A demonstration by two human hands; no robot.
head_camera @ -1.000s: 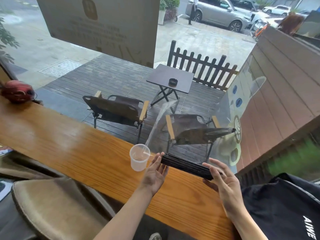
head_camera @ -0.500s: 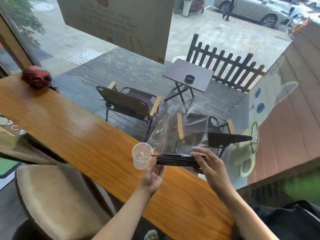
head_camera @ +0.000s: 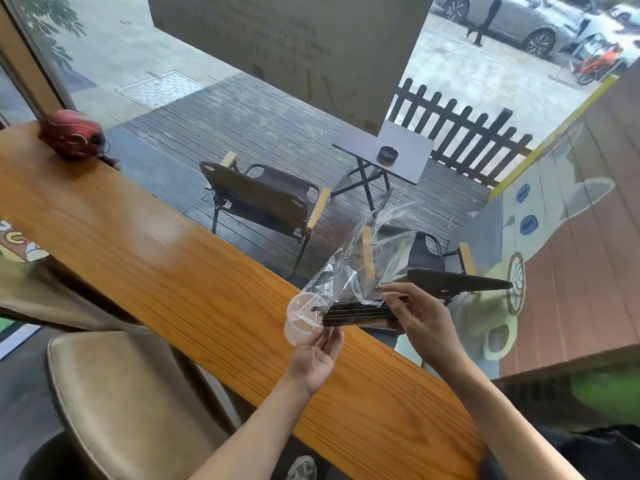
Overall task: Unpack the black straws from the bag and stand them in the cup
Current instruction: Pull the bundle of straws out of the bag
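A bundle of black straws [head_camera: 356,312] lies roughly level above the wooden counter [head_camera: 173,271], its left ends poking over a clear plastic cup [head_camera: 300,320]. My right hand [head_camera: 419,320] grips the bundle's right end together with the clear plastic bag [head_camera: 367,265], which billows upward above the straws. My left hand [head_camera: 317,358] is below the straws' left end, palm up, fingers straight and touching the cup's near side.
A red helmet [head_camera: 71,135] sits on the counter's far left end against the window glass. A tan padded stool [head_camera: 128,403] stands below the counter's near edge. A black garment [head_camera: 588,452] lies at the lower right.
The camera has swung left and closer. The bag has crumpled higher above the straws, and the straw ends now reach over the cup's rim. My left hand stays under them.
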